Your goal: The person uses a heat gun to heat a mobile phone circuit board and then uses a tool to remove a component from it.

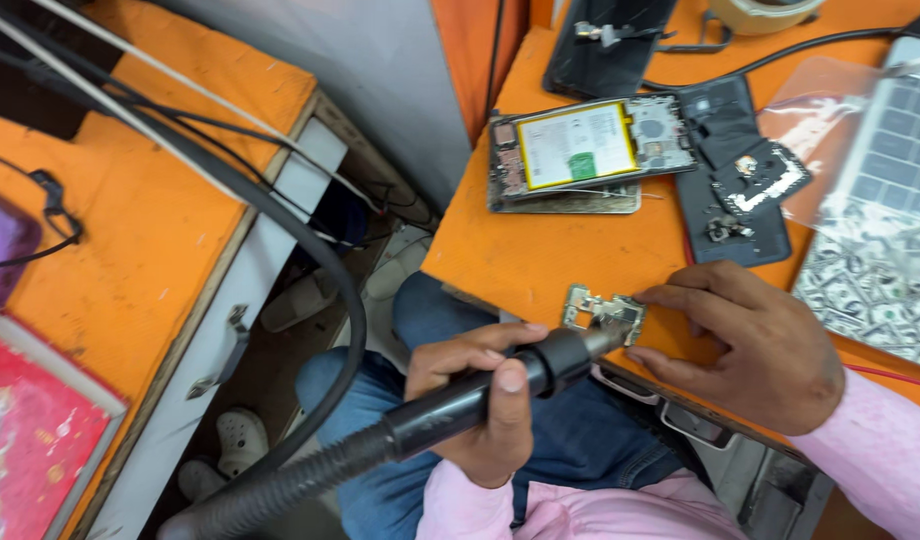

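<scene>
My left hand (480,395) grips a black hot-air tool handle (480,400) with a thick hose; its metal nozzle points at a small metal circuit part (602,311) lying near the front edge of the orange table (540,250). My right hand (750,345) rests on the table with its fingertips holding that small part down. Farther back lies an opened phone (580,150) with its yellow-edged battery showing. To its right is a dark back cover (730,170) carrying loose black pieces.
A laptop keyboard (900,140) under a clear plastic bag sits at the right. A black hose and cables (280,220) run across the left. Another orange bench (130,230) with a red box stands at the left. A tape roll (760,12) lies at the back.
</scene>
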